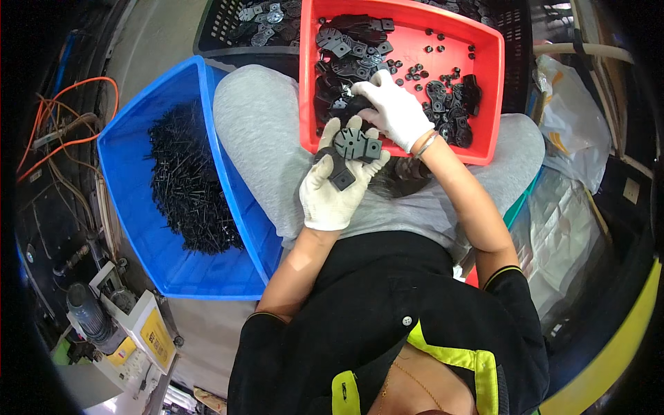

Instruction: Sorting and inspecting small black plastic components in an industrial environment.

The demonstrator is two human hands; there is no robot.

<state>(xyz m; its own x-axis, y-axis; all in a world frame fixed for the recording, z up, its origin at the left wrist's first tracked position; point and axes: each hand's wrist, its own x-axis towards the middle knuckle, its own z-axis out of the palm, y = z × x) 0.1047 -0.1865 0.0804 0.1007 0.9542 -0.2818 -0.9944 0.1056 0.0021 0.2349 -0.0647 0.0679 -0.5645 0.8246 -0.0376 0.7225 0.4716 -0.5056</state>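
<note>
Palm up above my lap, my left hand (332, 200) in a white glove holds black plastic parts. One part has a round slotted head and a square tab (354, 144); a second black part (339, 173) lies across the palm, its square end toward the wrist. My right hand (400, 114), also gloved, reaches over the near left of the red bin (492, 104). Its thumb and fingers close round a black plastic part (356, 105), whose shape is partly hidden. Beneath and beyond it lies a heap of similar black parts (349, 52).
To the left, a blue bin (176, 277) holds a heap of thin black pieces (187, 180). Small black round pieces (415, 69) are scattered in the red bin. Dark crates (228, 31) stand behind it. Orange cable (69, 86) hangs far left; plastic bags (570, 124) lie at right.
</note>
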